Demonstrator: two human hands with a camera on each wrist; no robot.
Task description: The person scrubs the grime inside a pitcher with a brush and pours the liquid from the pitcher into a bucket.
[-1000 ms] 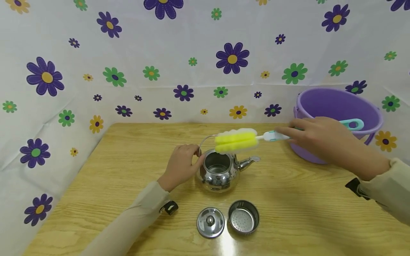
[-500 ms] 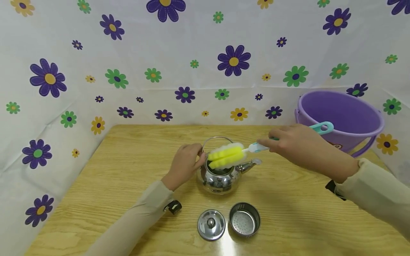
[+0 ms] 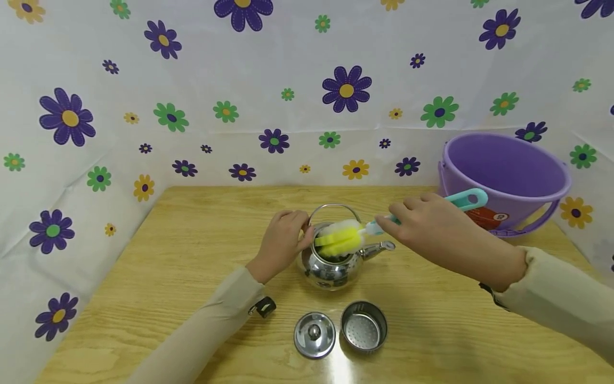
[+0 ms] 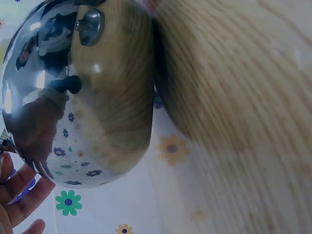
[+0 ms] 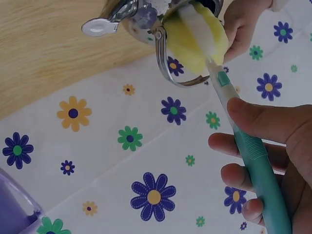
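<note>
A shiny steel teapot (image 3: 330,274) stands lidless on the wooden table, its spout toward the right. My left hand (image 3: 283,241) grips the teapot's wire handle (image 3: 336,206) at its left side, close to the rim. With my right hand (image 3: 434,226) I hold a bottle brush by its teal and white handle (image 5: 258,161). The brush's yellow and white sponge head (image 3: 341,238) is tilted into the teapot's opening, its lower end hidden inside. In the left wrist view the teapot's side (image 4: 112,97) fills much of the picture, with fingertips at its lower left.
In front of the teapot lie a round steel lid (image 3: 314,335) with a knob and a perforated strainer basket (image 3: 363,326). A purple bucket (image 3: 508,165) stands at the back right. Flowered cloth (image 3: 259,80) hangs behind the wooden table (image 3: 192,256).
My right hand has moved left and down, bringing the sponge head from above the teapot into its opening. The left hand has stayed at the handle.
</note>
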